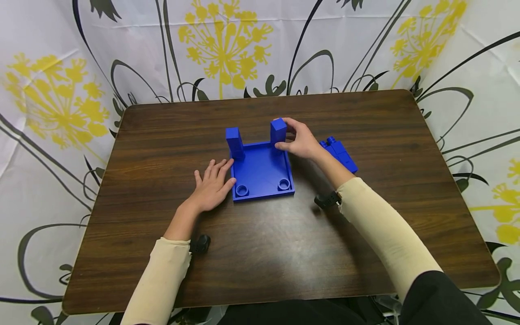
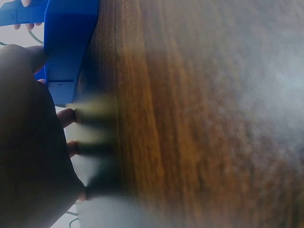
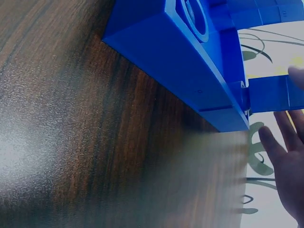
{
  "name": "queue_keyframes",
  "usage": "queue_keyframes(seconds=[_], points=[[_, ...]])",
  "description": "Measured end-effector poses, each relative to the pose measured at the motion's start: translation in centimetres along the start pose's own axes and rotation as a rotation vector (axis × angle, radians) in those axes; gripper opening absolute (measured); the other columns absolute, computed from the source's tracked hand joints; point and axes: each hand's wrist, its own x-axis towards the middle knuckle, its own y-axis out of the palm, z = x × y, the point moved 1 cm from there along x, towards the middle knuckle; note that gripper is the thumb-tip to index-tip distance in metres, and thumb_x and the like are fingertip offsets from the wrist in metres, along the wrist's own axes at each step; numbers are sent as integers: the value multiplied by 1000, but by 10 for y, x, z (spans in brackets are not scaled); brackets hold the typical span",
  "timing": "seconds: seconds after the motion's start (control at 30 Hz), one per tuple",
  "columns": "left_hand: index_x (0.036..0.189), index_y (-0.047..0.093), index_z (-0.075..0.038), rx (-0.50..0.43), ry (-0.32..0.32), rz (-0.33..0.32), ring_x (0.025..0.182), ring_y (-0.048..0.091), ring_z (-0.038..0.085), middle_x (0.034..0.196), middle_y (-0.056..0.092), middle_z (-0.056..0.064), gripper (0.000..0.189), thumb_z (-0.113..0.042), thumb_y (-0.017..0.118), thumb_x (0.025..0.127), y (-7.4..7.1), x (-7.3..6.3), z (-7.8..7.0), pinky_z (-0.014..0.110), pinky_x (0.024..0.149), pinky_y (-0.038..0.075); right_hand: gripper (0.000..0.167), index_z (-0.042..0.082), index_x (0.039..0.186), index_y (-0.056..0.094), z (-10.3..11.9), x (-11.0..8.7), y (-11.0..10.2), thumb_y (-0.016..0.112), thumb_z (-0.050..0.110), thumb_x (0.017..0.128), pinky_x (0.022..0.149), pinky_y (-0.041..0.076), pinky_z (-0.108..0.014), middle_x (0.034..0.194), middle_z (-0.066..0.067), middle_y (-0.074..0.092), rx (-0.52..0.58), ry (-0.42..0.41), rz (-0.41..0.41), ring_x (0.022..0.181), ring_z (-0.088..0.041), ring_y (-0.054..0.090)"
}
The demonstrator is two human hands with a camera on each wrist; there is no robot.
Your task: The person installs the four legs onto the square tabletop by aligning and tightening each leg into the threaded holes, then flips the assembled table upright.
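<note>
A square blue tray (image 1: 262, 174) with a low rim lies on the table. Two blue posts stand upright at its far corners, the left post (image 1: 234, 141) and the right post (image 1: 278, 131). Round sockets (image 1: 242, 191) show at both near corners. My right hand (image 1: 301, 141) pinches the right post between thumb and fingers; the same post (image 3: 270, 93) shows in the right wrist view. My left hand (image 1: 209, 189) lies with fingers spread beside the tray, thumb and index finger touching its left side. The left wrist view shows that hand (image 2: 28, 137) dark against the tray's wall (image 2: 69, 52).
More blue block pieces (image 1: 341, 155) with round pegs lie on the table right of the tray, near my right forearm. The brown wood-grain table (image 1: 162, 135) meets a flower-patterned cloth (image 1: 243, 58) at its far edge. Each wrist carries a small black device.
</note>
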Motion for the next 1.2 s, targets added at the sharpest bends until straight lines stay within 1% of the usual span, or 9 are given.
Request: queue_keyframes(seconds=[0.1, 0.17, 0.3, 0.53, 0.7, 0.83, 0.97, 1.1, 1.2], points=[[159, 6, -29, 1, -3, 1, 148, -9, 35, 163, 9, 9, 63, -51, 28, 105, 0, 0, 0, 71, 103, -13, 62, -3, 137, 50, 1, 0, 0, 72, -10, 80, 101, 44, -44, 129, -24, 57, 53, -18, 7, 119, -38, 57], [159, 6, -30, 1, -4, 1, 148, -9, 34, 163, 10, 8, 63, -51, 29, 105, 1, 0, 0, 71, 103, -13, 60, -5, 136, 50, 1, -1, 0, 71, -11, 80, 100, 44, -45, 127, -25, 58, 51, -24, 5, 117, -39, 57], [159, 6, -30, 1, -4, 2, 148, -9, 34, 163, 10, 8, 62, -50, 30, 105, 1, 0, 0, 71, 103, -13, 54, -6, 131, 53, 0, -1, 1, 74, -6, 82, 96, 47, -44, 120, -23, 60, 0, -18, 0, 112, -36, 60], [159, 5, -30, 5, -5, 3, 148, -9, 34, 163, 10, 9, 63, -51, 29, 105, 2, -1, 1, 71, 103, -14, 41, -1, 122, 58, -1, -3, 1, 75, 4, 85, 91, 51, -42, 111, -17, 65, -111, -41, -8, 107, -28, 61], [159, 4, -29, 0, 3, 5, 148, -10, 35, 163, 9, 10, 64, -54, 26, 104, 1, -1, 2, 71, 102, -14, 40, 0, 121, 58, -2, -3, 0, 75, 7, 86, 90, 52, -42, 110, -15, 65, -144, -40, -5, 105, -27, 61], [159, 4, -30, -4, 0, 1, 148, -10, 35, 163, 9, 10, 64, -54, 26, 104, 1, -1, 1, 71, 102, -14, 44, 0, 124, 58, -2, -2, 0, 76, 10, 86, 90, 52, -41, 111, -14, 64, -157, -35, 8, 106, -27, 60], [159, 5, -30, -4, 0, -4, 148, -9, 35, 163, 10, 9, 63, -53, 27, 104, 1, -1, 1, 71, 103, -13, 53, 1, 133, 54, -2, -1, 1, 75, 3, 84, 94, 50, -42, 120, -17, 62, -84, -25, 28, 111, -30, 59], [159, 7, -29, -10, 10, -14, 148, -8, 37, 162, 11, 11, 63, -52, 28, 105, 1, -1, 1, 72, 102, -13, 62, 0, 141, 48, 2, 1, 0, 63, -12, 83, 102, 43, -46, 133, -21, 56, 42, -54, 60, 122, -33, 54], [159, 7, -28, -13, 14, -18, 148, -8, 37, 162, 12, 12, 63, -51, 29, 105, 1, -1, 0, 73, 102, -13, 63, -2, 143, 45, 13, -1, -1, 56, -17, 83, 105, 38, -51, 135, -24, 55, 85, -76, 92, 126, -36, 51]])
